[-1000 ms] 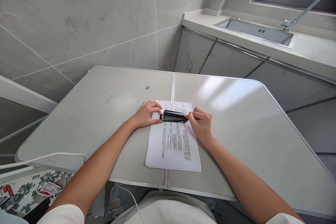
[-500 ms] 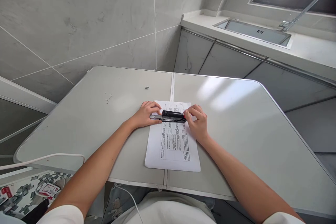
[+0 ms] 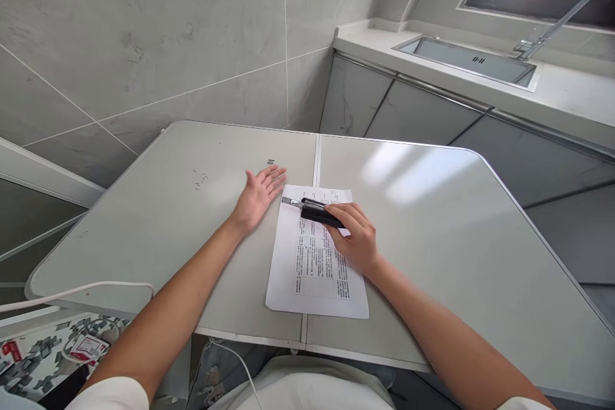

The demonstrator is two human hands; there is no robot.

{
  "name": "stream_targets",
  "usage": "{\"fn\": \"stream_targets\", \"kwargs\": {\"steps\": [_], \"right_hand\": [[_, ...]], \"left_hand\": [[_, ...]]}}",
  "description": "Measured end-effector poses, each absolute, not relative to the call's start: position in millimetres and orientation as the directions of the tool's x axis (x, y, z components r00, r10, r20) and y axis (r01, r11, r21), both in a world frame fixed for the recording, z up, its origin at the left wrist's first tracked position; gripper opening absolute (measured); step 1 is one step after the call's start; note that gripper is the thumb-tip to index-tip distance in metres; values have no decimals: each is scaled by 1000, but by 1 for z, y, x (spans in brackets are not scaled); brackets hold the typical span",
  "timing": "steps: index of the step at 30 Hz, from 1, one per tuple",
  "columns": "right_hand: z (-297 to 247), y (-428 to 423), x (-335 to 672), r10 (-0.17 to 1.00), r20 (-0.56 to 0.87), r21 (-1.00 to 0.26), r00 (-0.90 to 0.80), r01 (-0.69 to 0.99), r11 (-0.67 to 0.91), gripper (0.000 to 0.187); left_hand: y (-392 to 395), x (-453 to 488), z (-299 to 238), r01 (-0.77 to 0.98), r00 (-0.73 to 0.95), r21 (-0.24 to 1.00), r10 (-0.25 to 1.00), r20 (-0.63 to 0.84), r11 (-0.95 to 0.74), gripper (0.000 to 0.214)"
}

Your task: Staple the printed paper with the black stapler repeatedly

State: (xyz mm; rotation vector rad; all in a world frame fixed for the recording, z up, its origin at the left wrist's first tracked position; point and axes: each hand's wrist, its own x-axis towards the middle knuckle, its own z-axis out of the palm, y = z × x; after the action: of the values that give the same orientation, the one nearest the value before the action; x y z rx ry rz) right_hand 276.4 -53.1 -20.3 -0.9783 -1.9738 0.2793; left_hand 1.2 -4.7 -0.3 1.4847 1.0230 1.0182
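My right hand (image 3: 357, 236) grips a black stapler (image 3: 314, 213) by its right end, thumb below and fingers over the top. The stapler lies across the upper part of a printed sheet of paper (image 3: 317, 303), or a thin stack of them; its metal end points left. Left of the paper, my left hand (image 3: 259, 197) is turned palm up with its fingers spread and nothing in it. Just beyond its fingertips are small strips of staples (image 3: 271, 161).
Several loose staples (image 3: 200, 180) lie scattered on the left of the pale folding table (image 3: 432, 256). A white cable (image 3: 96, 285) crosses its left edge. Beyond the table, a counter holds a sink (image 3: 471, 61) with a tap.
My left hand has let go of the stapler's metal end and turned palm up to the left. The stapler has rolled over in my right hand, which now wraps further around it.
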Motion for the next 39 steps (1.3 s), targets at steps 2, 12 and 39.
{"fn": "stream_targets", "kwargs": {"steps": [2,12,39], "right_hand": [[-22,-58,278,669,659,-423,-344,565,708,26],[-17,-61,274,292,761,129,-580,575,808,27],[-12,-69,267,871,386,-729,-303,478,489,18]], "left_hand": [[-3,-1,2,-50,379,997,925,-35,58,96],[-6,2,1,-382,654,709,715,-245,593,91],[0,7,-17,-419,61,891,985,-163,173,26]]}}
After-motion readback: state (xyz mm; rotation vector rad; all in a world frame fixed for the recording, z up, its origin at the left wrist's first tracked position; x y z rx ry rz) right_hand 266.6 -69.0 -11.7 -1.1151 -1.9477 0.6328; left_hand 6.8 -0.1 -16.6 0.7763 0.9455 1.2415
